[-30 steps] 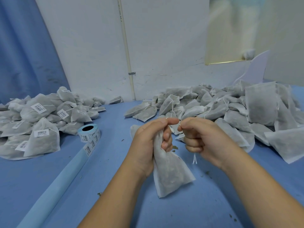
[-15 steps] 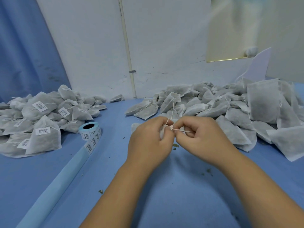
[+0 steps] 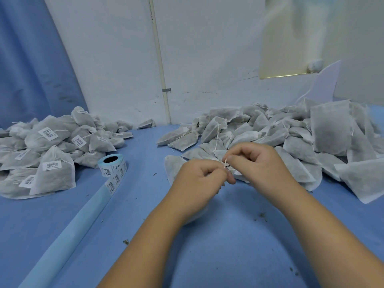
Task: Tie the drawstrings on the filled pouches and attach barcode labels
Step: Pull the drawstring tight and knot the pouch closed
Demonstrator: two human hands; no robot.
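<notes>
Just changed: the pouch point(image 3: 197, 214) no longer hangs upright from the left hand; it sits low over the desk point(image 3: 228, 256), mostly hidden under the wrists.
Left hand point(image 3: 199, 177): curled, pinching the drawstring point(image 3: 225, 164).
Right hand point(image 3: 255, 161): curled, pinching the same string, touching the left.
Meaning: cinching looks finished; the knot is likely being tied.
Roll point(image 3: 112, 166): untouched, well left; labelling not yet begun.

Counter point(image 3: 207, 256): blue surface. Left side: heap of labelled pouches point(image 3: 47, 146), barcode stickers facing up. Right side, further back: bigger heap of unlabelled pouches point(image 3: 301, 138). Between heaps, close to left one: roll of barcode labels point(image 3: 112, 164), core hole upward; its pale blue backing strip point(image 3: 68, 227) runs out toward near edge. Single pouch point(image 3: 146, 123) against wall point(image 3: 114, 69). Dark crumbs point(image 3: 125, 242) scattered here and there.
</notes>
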